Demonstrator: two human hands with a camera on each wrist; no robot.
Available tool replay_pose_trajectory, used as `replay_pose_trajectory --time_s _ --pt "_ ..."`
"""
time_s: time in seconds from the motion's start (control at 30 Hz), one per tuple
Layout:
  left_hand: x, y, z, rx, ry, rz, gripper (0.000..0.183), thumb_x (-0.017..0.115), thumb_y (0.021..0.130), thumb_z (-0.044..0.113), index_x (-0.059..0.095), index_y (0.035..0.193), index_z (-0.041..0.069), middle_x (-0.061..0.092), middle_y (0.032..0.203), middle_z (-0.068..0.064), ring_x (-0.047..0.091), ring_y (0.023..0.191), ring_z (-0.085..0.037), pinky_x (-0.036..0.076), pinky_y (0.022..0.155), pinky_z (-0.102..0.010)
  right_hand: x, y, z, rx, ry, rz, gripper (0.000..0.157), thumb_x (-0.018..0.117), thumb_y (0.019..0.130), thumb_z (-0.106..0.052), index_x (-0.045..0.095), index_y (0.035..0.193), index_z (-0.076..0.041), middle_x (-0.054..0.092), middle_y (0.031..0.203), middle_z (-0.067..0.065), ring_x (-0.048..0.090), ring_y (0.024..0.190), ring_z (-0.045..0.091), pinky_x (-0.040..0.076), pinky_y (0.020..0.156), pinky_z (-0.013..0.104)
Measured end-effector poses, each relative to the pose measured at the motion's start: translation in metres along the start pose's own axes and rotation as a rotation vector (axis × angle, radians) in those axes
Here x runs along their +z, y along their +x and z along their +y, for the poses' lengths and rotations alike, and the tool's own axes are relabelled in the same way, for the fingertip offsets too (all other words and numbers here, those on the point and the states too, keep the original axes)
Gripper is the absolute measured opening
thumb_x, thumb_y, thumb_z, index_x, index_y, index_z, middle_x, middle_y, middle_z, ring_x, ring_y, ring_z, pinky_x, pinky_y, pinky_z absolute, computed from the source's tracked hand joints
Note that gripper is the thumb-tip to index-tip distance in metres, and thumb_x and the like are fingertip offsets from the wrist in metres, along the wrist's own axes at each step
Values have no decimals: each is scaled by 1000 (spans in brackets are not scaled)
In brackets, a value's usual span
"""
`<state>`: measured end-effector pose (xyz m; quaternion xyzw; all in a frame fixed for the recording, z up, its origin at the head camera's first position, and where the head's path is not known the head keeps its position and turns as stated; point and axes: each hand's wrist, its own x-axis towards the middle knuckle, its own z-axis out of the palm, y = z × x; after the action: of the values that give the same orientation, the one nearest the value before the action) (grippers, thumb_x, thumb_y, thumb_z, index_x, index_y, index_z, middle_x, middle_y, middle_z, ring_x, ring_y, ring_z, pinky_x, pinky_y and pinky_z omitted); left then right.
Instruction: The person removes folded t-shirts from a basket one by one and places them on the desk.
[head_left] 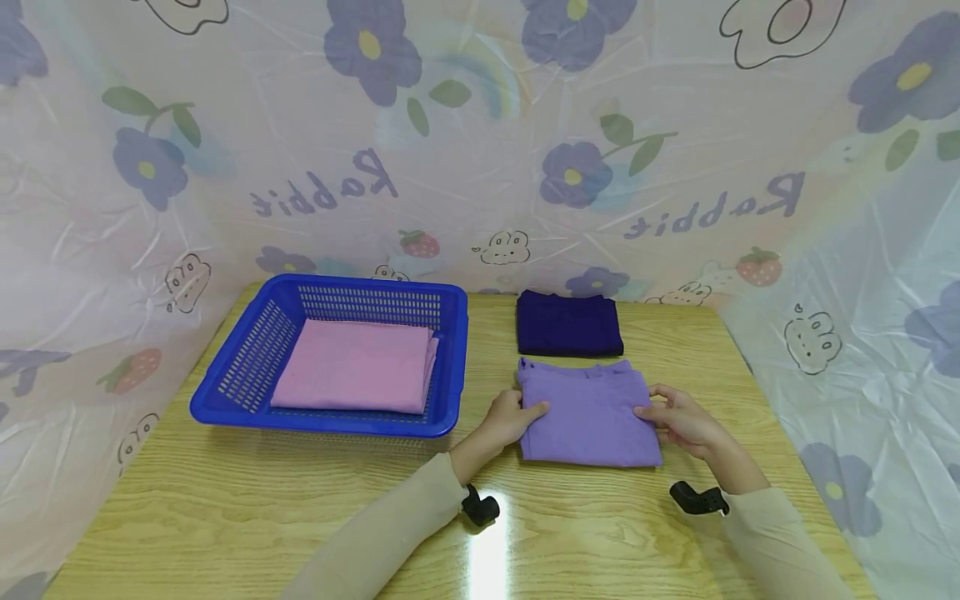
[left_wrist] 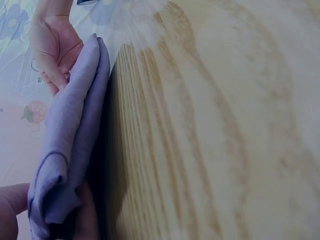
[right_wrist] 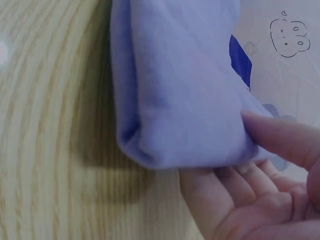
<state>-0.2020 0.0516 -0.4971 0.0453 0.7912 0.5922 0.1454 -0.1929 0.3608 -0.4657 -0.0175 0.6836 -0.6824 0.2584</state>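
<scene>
Between both hands is a folded light purple cloth (head_left: pixel 588 417), its layers showing along the edge in the left wrist view. My left hand (head_left: pixel 513 419) grips its left side, thumb on top and fingers beneath. At the opposite side my right hand (head_left: pixel 686 421) pinches the edge; in the right wrist view the thumb (right_wrist: pixel 280 137) lies on the upper face and the fingers (right_wrist: pixel 210 192) reach under. Shadow falls on the table below the cloth's near edge. Just behind it lies a folded dark navy cloth (head_left: pixel 568 325).
At the left stands a blue plastic basket (head_left: pixel 330 427) with slotted walls, holding a folded pink cloth (head_left: pixel 356 367). Everything rests on a wood-grain table (head_left: pixel 600 533). A printed curtain (head_left: pixel 480 167) hangs behind and along the sides. Black wrist cameras (head_left: pixel 480 507) sit at both sleeves.
</scene>
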Motion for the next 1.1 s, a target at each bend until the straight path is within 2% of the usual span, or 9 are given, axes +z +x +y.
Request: replay_pose_trajectory --time_s 0.1,0.3,0.43,0.57,0.77,0.9,1.1 --pt "0 0 -1 14 36 13 28 70 94 23 68 98 -5 63 83 -4 56 73 -13 49 63 -26 1 0 0 7 -13 17 14 52 101 3 45 110 -3 67 81 1 68 78 14 59 69 34" --pt "-2 1 -2 77 183 42 27 72 93 25 66 86 0 58 72 0 50 62 -10 44 55 -25 3 1 0 16 -53 56 16 55 100 2 44 111 -1 68 84 0 68 79 15 59 70 34" --pt "-3 1 -3 116 271 75 29 75 90 29 65 83 3 57 72 1 49 62 -10 43 54 -26 3 2 1 26 -98 107 20 58 98 2 44 112 2 69 85 0 68 77 14 59 69 33" --pt "-3 1 -3 151 348 111 33 78 88 32 61 78 6 55 69 1 48 61 -11 42 52 -26 5 4 3 45 -220 202 30 65 95 -1 45 116 7 68 83 1 65 72 11 57 66 29" --pt "-3 -1 0 166 456 110 47 77 89 36 46 62 13 39 57 6 38 51 -9 34 45 -24 8 5 4 53 -439 299 48 72 91 -6 44 124 15 65 82 3 62 69 12 57 63 30" --pt "-3 0 2 195 567 111 52 75 90 40 44 57 14 38 55 5 37 48 -9 34 43 -25 10 6 4 34 -538 348 49 75 89 -6 47 121 17 61 82 6 60 70 14 57 62 31" --pt "-3 1 4 194 711 125 53 74 89 47 49 57 12 46 56 2 44 51 -12 39 45 -27 13 7 3 11 -609 393 44 79 85 -7 50 111 14 59 79 7 60 66 17 57 58 32"
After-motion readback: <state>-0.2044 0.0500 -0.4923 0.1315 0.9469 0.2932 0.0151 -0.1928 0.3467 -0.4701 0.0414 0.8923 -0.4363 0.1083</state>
